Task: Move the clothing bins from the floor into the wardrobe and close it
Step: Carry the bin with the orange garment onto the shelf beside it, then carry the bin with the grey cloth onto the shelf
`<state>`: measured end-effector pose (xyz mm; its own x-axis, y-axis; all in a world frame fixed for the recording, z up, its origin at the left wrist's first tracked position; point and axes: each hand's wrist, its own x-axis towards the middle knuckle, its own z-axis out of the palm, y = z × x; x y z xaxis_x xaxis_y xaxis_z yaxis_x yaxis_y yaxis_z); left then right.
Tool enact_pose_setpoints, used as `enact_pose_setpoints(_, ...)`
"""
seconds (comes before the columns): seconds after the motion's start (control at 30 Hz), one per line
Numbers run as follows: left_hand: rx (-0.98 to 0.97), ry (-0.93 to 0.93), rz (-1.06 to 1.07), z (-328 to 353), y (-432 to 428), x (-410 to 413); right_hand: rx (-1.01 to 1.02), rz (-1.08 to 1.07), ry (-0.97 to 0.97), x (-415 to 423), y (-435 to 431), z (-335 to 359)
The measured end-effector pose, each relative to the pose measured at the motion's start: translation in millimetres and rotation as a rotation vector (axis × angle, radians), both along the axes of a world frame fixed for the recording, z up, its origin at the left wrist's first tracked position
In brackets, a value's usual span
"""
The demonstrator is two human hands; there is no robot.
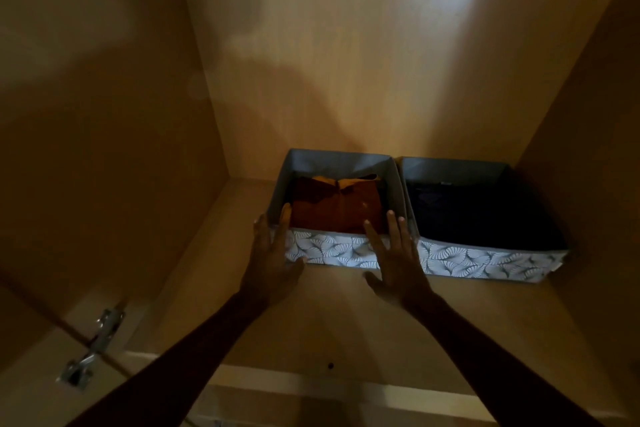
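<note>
Two grey fabric bins with leaf-patterned white fronts stand side by side on a wardrobe shelf [332, 315]. The left bin [332, 251] holds a folded rust-orange garment [337, 206]. The right bin [485, 262] holds dark navy clothing [478, 211]. My left hand [273, 253] lies flat against the left bin's front left corner, fingers spread. My right hand [398, 260] rests flat on the same bin's front right part, fingertips over its rim. Neither hand grips anything.
The wardrobe's left side wall [114, 149], back wall [363, 62] and right side wall [595, 149] enclose the shelf. A metal door hinge [93, 347] sits at the lower left. Bare shelf lies left of the bins and in front of them.
</note>
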<state>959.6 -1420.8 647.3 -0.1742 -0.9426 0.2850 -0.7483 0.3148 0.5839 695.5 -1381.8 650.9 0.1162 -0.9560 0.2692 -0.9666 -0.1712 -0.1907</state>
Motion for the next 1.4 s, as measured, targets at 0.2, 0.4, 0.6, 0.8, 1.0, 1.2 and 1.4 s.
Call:
enact_pose_setpoints(0.2, 0.160, 0.498, 0.152, -23.5, 71.5, 0.9, 0.043, 0.024, -0.385, 25.8, 63.5, -19.7)
enact_pose_setpoints(0.4, 0.302, 0.800, 0.264, -35.5, 136.9, 10.7, 0.203, 0.034, -0.893, 61.7, 111.4, -29.1)
enact_pose_setpoints(0.6, 0.249, 0.765, 0.511, -40.9, 225.3, 25.8, 0.439, 0.235, -1.075, 86.7, 151.6, -32.3)
enact_pose_setpoints(0.8, 0.234, 0.822, 0.819, -55.3, 335.4, 12.0, 0.765, 0.421, -1.033, 88.6, 197.0, -47.2)
enact_pose_setpoints(1.0, 0.179, 0.920, 1.166, -83.0, 461.4, -27.9, 1.019, 0.650, -0.770, 95.4, 257.1, -72.1)
enact_pose_setpoints(1.2, 0.092, 0.976, 1.471, -95.4, 579.7, -51.5, 1.159, 0.909, -0.560, 129.9, 325.8, -80.8)
enact_pose_setpoints(1.4, -0.095, 1.040, 1.751, -96.3, 696.8, -70.5, 1.243, 1.171, -0.401, 175.2, 425.8, -81.0)
